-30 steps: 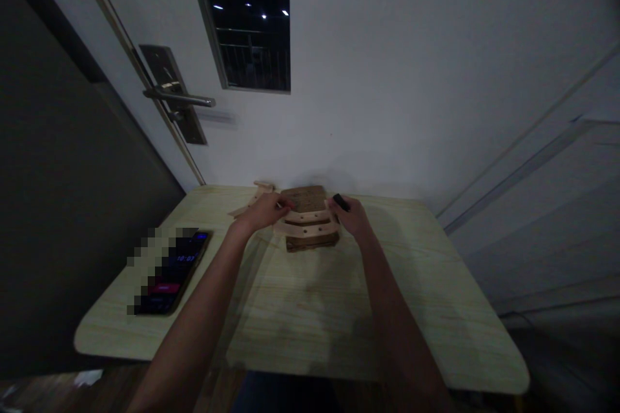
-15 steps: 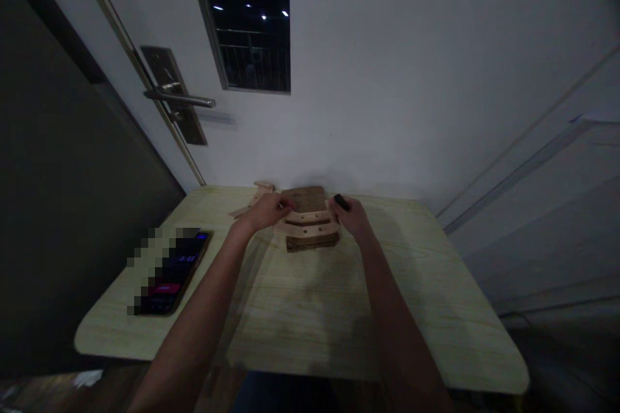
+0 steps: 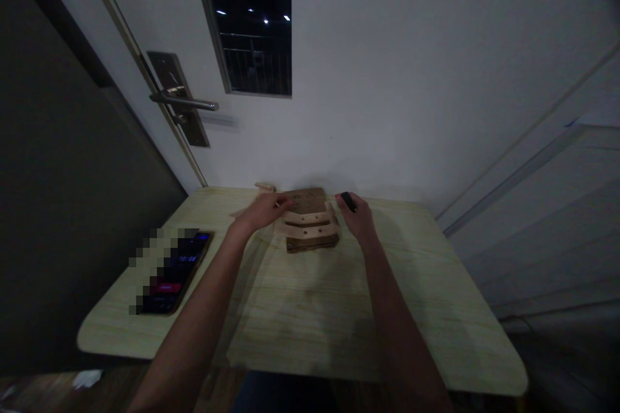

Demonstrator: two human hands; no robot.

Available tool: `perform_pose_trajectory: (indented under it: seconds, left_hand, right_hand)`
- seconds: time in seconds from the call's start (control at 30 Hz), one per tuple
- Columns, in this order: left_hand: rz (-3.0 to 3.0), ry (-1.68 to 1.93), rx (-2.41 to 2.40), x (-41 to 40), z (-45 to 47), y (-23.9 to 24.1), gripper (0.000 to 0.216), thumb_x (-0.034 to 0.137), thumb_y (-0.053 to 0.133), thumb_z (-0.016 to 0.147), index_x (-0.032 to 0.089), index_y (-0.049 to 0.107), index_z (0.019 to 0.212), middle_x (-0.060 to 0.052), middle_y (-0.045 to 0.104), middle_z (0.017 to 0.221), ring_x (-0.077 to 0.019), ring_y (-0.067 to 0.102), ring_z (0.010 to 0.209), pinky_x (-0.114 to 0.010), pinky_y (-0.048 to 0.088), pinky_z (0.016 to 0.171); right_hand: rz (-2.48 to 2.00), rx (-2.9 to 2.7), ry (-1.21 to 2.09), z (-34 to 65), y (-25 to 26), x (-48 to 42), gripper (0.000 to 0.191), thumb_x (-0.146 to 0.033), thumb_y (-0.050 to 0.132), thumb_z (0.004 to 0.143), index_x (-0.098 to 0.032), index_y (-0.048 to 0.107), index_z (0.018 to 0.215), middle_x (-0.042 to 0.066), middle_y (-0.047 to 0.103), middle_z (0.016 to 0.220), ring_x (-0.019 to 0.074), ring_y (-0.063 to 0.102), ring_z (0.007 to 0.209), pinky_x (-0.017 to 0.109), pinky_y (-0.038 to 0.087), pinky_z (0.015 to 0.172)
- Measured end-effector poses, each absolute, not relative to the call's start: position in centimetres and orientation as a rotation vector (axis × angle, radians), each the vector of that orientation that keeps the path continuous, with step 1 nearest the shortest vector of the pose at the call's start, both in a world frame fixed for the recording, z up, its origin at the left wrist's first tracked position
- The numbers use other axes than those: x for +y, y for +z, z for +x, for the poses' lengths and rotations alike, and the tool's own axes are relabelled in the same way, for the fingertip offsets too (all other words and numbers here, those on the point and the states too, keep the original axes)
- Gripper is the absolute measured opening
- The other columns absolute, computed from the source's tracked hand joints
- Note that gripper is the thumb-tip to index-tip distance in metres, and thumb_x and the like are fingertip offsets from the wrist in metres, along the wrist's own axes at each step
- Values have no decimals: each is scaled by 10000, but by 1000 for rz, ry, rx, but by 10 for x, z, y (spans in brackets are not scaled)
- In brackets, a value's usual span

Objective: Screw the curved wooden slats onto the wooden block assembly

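Observation:
A dark brown wooden board (image 3: 310, 240) lies near the far edge of a pale wood-grain table (image 3: 310, 316). Two light wooden curved strips with holes (image 3: 306, 224) rest across the board. My left hand (image 3: 264, 211) rests at the left end of those strips, with its fingers curled against them. My right hand (image 3: 357, 217) sits just right of the board. Its fingers are closed round a small black object (image 3: 347, 200) that sticks out above them. More light wooden pieces (image 3: 256, 196) lie behind my left hand, partly hidden.
A phone (image 3: 177, 271) with a lit screen lies at the table's left side. A white door with a metal handle (image 3: 184, 102) and a dark glass panel stands right behind the table. A dark wall runs along the left.
My right hand has drawn slightly right, away from the strips' right end. The camera view has shifted a little. The left hand stays at the strips.

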State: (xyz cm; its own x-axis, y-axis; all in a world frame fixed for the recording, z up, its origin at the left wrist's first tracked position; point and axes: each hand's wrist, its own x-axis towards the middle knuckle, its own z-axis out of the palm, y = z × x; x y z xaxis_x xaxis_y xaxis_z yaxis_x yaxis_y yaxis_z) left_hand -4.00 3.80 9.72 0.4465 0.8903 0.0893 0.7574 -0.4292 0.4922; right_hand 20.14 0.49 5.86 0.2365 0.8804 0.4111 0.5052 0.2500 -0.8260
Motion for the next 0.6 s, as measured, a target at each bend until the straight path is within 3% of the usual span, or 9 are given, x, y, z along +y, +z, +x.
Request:
perform_pose_trajectory:
  seconds: [0.23, 0.47, 0.6]
  left_hand:
    - [2203, 769, 1599, 31, -54, 89, 305, 289, 445, 900, 149, 713, 938, -105, 748, 937, -215, 683, 845, -310, 499, 775]
    - [2199, 1078, 1674, 8, -68, 76, 303, 179, 437, 872, 131, 645, 1087, -122, 699, 1063, -192, 658, 880, -320, 528, 811]
    - [2174, 1120, 1836, -19, -72, 61, 226, 175, 434, 880, 147, 635, 978, -105, 676, 955, -201, 639, 881, -333, 519, 832]
  right_hand:
    - [-1334, -1384, 394, 197, 84, -16, 390, -531, 509, 845, -218, 425, 629, -52, 409, 548, 101, 381, 525, 244, 291, 521]
    - [-1126, -1339, 718, 152, 94, -45, 413, -603, 453, 891, -208, 515, 791, -67, 476, 522, 75, 442, 422, 200, 346, 429]
    - [-1114, -1333, 796, 123, 81, -54, 430, -621, 442, 882, -208, 523, 797, -70, 477, 505, 75, 447, 402, 193, 357, 402]
